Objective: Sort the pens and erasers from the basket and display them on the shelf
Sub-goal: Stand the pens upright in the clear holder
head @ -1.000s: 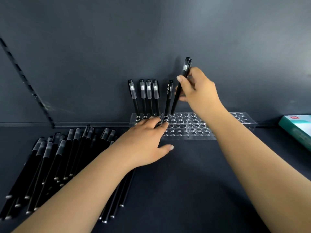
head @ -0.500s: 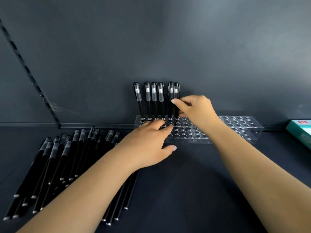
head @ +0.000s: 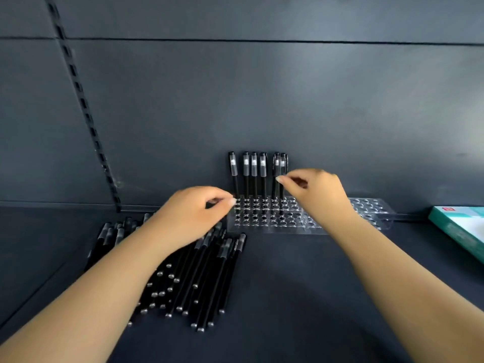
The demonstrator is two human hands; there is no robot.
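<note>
A clear plastic pen holder [head: 262, 221] with rows of holes lies on the dark shelf against the back wall. Several black pens [head: 254, 169] stand upright in its back row. My right hand [head: 317, 195] pinches the rightmost standing pen [head: 282, 163] at mid-barrel with thumb and forefinger. My left hand [head: 191, 216] hovers with curled fingers, its fingertips by the holder's left end, and I see nothing in it. Under and in front of that hand lies a pile of several loose black pens [head: 204, 271]. No basket or erasers are in view.
A teal and white box [head: 461, 229] lies at the shelf's right edge. A slotted metal upright [head: 86, 119] runs down the back wall at the left. The holder's right half [head: 366, 208] has open holes.
My right hand lowered the raised pen into the holder beside the other standing pens. My left hand lifted off the holder, curled its fingers and drew back to the left.
</note>
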